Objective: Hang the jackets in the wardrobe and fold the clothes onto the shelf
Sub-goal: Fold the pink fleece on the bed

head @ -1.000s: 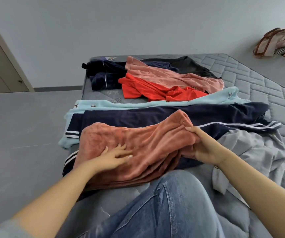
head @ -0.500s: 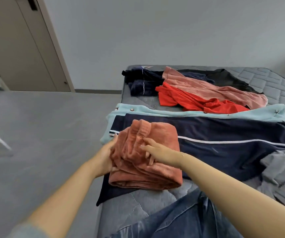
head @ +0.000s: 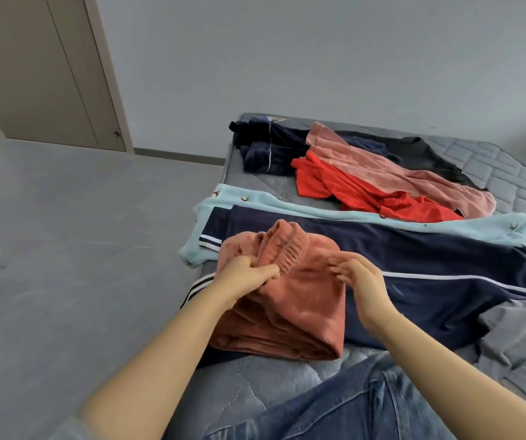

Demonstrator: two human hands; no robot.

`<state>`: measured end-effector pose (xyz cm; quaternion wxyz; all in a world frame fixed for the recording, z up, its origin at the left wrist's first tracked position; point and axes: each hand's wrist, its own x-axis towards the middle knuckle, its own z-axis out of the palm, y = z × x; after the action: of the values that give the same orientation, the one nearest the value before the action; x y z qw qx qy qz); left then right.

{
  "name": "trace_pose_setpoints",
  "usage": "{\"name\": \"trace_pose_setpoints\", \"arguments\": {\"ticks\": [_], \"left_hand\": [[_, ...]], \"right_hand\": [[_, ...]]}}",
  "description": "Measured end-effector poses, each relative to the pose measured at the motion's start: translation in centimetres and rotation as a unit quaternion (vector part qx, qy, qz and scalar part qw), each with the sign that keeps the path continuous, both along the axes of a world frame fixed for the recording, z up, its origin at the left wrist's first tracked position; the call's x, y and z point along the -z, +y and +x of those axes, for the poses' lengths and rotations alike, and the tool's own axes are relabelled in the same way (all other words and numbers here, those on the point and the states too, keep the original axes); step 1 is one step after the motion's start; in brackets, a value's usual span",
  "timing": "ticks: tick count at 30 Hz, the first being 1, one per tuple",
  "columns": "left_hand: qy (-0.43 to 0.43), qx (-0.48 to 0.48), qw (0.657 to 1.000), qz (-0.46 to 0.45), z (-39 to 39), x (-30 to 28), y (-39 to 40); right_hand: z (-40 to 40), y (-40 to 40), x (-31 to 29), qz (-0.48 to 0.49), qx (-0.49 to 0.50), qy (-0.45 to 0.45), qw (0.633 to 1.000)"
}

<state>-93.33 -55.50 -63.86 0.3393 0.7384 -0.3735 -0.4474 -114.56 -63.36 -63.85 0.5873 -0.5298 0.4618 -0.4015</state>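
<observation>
At frame centre, left hand (head: 249, 274) pinches the folded coral trousers (head: 287, 300); right hand (head: 360, 277) hovers, fingers loosely apart; tugging could unfold them

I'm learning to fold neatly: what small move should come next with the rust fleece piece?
Probably tuck the bunched waistband flat. The left hand pinches it on the folded rust fleece, where it stands up in ridges; the right hand hovers by the top edge, loosely curled.

Salmon-pink folded garment (head: 287, 300) (navy, white-striped trousers (head: 413, 249))
</observation>
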Motion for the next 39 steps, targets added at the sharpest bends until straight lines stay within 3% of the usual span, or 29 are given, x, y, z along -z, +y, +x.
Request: {"name": "trace_pose_setpoints", "arguments": {"ticks": [3, 5, 7, 9, 11, 13, 17, 21, 25, 27, 31, 33, 36, 39], "left_hand": [[0.292, 0.004, 0.956, -0.012, 2.3, -0.4, 0.9], [0.386, 0.0, 0.922, -0.01, 4.2, 0.5, 1.9], [0.419, -0.002, 0.908, 0.013, 5.6, 1.5, 3.2], [0.371, -0.025, 0.927, 0.047, 6.5, 2.2, 4.1], [0.234, -0.069, 0.967, 0.071, 7.0, 2.5, 4.2], [0.128, -0.141, 0.979, 0.074, 7.1, 3.1, 4.3], [0.049, -0.247, 0.967, 0.036, 6.3, 4.7, 5.4], [-0.003, -0.324, 0.946, -0.006, 4.3, 5.6, 5.8], [0.201, -0.402, 0.893, 0.034, 1.7, 5.8, 6.5], [0.21, -0.362, 0.907, 0.049, 0.6, 5.8, 7.0], [0.278, -0.355, 0.891, -0.059, 0.4, 5.1, 7.9], [0.227, -0.325, 0.911, -0.115, 1.0, 4.1, 8.4], [0.153, -0.259, 0.927, -0.225, 3.1, 1.4, 9.4], [0.057, -0.191, 0.937, -0.287, 6.4, -2.4, 11.2]], "right_hand": [[1.5, -0.1, -0.2, -0.205, -0.081, 0.163, 0.962], [3.2, -0.3, 0.2, -0.248, -0.18, 0.286, 0.908], [5.3, -0.2, 1.1, -0.296, -0.235, 0.391, 0.839], [7.1, 0.0, 2.5, -0.338, -0.267, 0.469, 0.771], [8.3, 0.2, 3.9, -0.356, -0.269, 0.527, 0.724], [9.0, 0.4, 4.9, -0.364, -0.258, 0.553, 0.703], [9.7, 0.7, 5.2, -0.356, -0.276, 0.571, 0.686], [9.8, 0.2, 3.9, -0.291, -0.298, 0.585, 0.696], [9.8, 0.3, 2.6, -0.233, -0.302, 0.583, 0.717], [9.6, 1.1, 2.3, -0.222, -0.299, 0.586, 0.72], [9.3, 2.7, 1.1, -0.216, -0.298, 0.57, 0.735], [9.0, 3.5, -0.5, -0.211, -0.298, 0.526, 0.768], [7.7, 4.8, -4.1, -0.184, -0.284, 0.399, 0.852], [6.6, 5.8, -7.6, -0.212, -0.216, 0.346, 0.888]]}}
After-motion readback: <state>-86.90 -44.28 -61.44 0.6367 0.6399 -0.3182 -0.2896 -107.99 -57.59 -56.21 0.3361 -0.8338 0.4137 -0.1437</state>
